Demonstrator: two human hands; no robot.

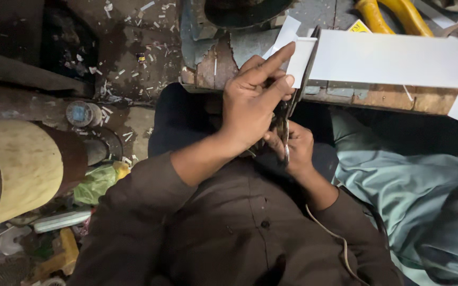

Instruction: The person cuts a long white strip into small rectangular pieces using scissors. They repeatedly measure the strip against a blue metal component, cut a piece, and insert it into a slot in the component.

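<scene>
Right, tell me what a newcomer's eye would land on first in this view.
First, the left hand at centre, forefinger raised, pressing a long white strip that runs to the right along the worn bench edge. Just below it, the right hand grips a pair of shears whose blades bite into the strip's end. At far left stands a big pale cylinder, above a floor strewn with white offcuts.

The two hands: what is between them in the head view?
In the head view, the dark shears lie between the left hand and the right hand. Their blades reach up into the white strip at the bench edge.
</scene>
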